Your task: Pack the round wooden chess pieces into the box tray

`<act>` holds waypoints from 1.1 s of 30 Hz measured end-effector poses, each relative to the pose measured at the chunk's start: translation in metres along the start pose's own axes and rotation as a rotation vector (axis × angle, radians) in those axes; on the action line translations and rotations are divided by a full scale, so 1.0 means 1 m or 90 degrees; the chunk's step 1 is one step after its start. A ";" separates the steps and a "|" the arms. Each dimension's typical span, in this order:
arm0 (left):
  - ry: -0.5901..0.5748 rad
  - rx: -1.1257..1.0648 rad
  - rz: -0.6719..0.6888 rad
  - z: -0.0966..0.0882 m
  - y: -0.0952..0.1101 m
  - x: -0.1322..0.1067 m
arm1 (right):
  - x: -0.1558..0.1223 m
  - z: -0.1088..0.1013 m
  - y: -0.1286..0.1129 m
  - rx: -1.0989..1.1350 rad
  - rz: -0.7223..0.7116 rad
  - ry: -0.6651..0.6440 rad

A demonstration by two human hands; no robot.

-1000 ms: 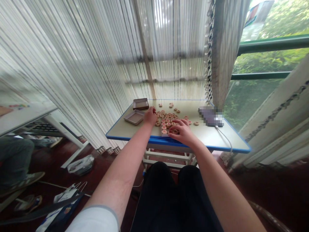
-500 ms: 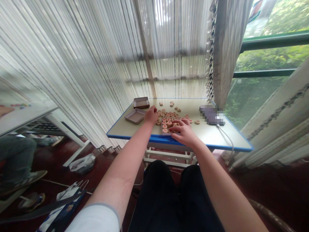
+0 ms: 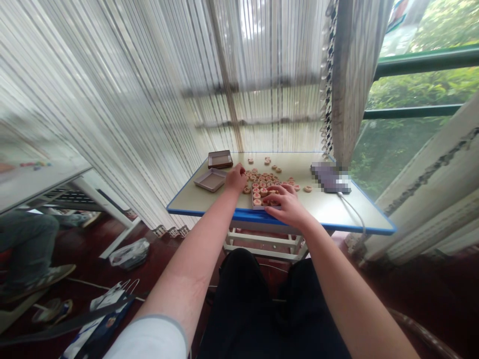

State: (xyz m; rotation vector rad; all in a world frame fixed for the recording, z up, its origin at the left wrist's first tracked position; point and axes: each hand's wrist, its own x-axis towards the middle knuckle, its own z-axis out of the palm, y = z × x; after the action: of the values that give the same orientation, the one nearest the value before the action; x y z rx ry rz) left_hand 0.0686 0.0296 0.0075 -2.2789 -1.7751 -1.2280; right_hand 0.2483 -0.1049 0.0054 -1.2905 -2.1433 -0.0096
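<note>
Several round wooden game discs (image 3: 264,177) with red and dark marks lie scattered on a small beige table (image 3: 209,202) with a blue rim. Some discs are lined up in a shallow tray (image 3: 256,202) near the front edge. My right hand (image 3: 286,203) rests over that tray with curled fingers on the discs. My left hand (image 3: 236,179) is closed at the left side of the pile; what it holds is hidden.
Two shallow brown box halves (image 3: 211,179) (image 3: 219,159) sit at the table's left. A blurred dark device (image 3: 331,178) with a white cable lies at the right. Curtains hang behind, a window at right. A second table, another person's legs (image 3: 26,239) and bags are at the left.
Both hands stay nearly in place over the discs; the view has shifted slightly. My right hand's fingers moved a little on the tray.
</note>
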 end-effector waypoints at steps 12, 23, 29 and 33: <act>-0.013 -0.004 -0.004 -0.001 0.001 0.000 | 0.001 0.001 0.002 -0.008 0.007 -0.020; -0.002 -0.011 -0.001 0.002 -0.004 0.002 | 0.000 0.005 0.002 -0.032 0.022 0.002; -0.007 -0.012 -0.027 0.001 -0.003 0.002 | -0.001 0.008 0.000 -0.063 0.042 0.016; -0.015 -0.008 -0.041 0.000 -0.003 0.002 | -0.001 0.008 0.000 -0.056 0.039 0.016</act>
State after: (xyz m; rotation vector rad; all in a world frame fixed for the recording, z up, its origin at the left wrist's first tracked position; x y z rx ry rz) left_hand 0.0665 0.0320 0.0076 -2.2696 -1.8675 -1.2309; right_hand 0.2449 -0.1028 -0.0014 -1.3982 -2.1026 -0.0952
